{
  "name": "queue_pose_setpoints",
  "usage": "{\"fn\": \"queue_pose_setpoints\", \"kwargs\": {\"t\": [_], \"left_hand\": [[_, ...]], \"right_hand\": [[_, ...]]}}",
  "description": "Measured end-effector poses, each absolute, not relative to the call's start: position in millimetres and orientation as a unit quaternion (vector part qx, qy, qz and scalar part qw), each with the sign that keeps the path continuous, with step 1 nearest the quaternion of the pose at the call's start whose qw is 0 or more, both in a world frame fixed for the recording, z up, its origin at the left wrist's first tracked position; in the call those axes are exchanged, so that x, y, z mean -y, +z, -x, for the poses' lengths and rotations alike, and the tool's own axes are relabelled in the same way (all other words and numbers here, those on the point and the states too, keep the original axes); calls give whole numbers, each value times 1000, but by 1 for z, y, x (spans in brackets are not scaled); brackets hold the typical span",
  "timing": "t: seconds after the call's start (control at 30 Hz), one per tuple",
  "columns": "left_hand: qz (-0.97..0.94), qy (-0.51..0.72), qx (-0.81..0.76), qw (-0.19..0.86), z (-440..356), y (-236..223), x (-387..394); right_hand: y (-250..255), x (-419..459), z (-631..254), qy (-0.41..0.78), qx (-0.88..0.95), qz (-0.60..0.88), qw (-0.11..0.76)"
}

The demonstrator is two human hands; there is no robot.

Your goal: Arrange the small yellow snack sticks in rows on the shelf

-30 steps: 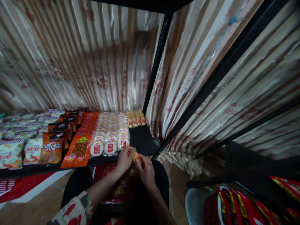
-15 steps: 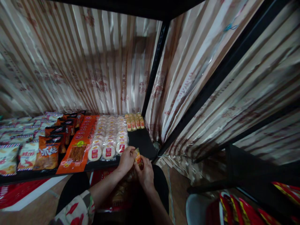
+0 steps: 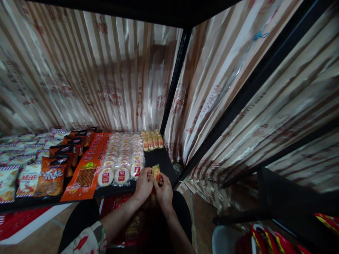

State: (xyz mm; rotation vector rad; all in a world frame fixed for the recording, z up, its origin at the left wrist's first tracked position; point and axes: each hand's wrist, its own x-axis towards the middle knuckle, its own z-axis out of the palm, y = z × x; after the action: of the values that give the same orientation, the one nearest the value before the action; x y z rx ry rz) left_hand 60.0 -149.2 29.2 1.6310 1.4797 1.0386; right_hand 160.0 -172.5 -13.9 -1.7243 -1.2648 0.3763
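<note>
Between my two hands, just over the shelf's front edge, is a small yellow wrapped snack point(image 3: 156, 171) with an orange-red label. My left hand point(image 3: 143, 184) pinches its left side, fingers closed. The thumb and fingers of my right hand point(image 3: 163, 193) close around its lower right side, hiding part of it. Farther back on the black shelf point(image 3: 160, 158) stand rows of similar yellow wrapped snacks point(image 3: 153, 141). Left of my hands lie rows of round white crackers point(image 3: 122, 175) in clear wrappers with red labels.
Orange flat packs point(image 3: 86, 176), orange-brown snack bags point(image 3: 50, 180) and white snack bags point(image 3: 9, 183) line the shelf leftward. A black upright post point(image 3: 176, 77) rises at the back corner before striped sheeting point(image 3: 119, 70). Below are a red basket point(image 3: 23, 222) and red-yellow packets point(image 3: 267, 241).
The wrapped snack has turned to show more of its labelled face, and sits slightly higher over the shelf edge. My hands stay close together around it. The view has shifted slightly.
</note>
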Motion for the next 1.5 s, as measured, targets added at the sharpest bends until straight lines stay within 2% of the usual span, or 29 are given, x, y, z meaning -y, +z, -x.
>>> {"fn": "queue_pose_setpoints", "kwargs": {"t": [0.37, 0.77, 1.1, 1.33, 1.5], "left_hand": [[-718, 298, -555, 296, -62, 38, 138], [-750, 224, -579, 229, -71, 39, 119], [-718, 297, -569, 269, -75, 30, 102], [-751, 207, -588, 219, -76, 43, 97], [-781, 211, -556, 190, -75, 43, 89]], "right_hand": [[-29, 133, -161, 99, 539, 673, 497], [-42, 97, -162, 126, 542, 678, 479], [-42, 80, -164, 146, 536, 663, 501], [-39, 67, -162, 171, 542, 664, 486], [-42, 54, -159, 148, 546, 662, 491]]}}
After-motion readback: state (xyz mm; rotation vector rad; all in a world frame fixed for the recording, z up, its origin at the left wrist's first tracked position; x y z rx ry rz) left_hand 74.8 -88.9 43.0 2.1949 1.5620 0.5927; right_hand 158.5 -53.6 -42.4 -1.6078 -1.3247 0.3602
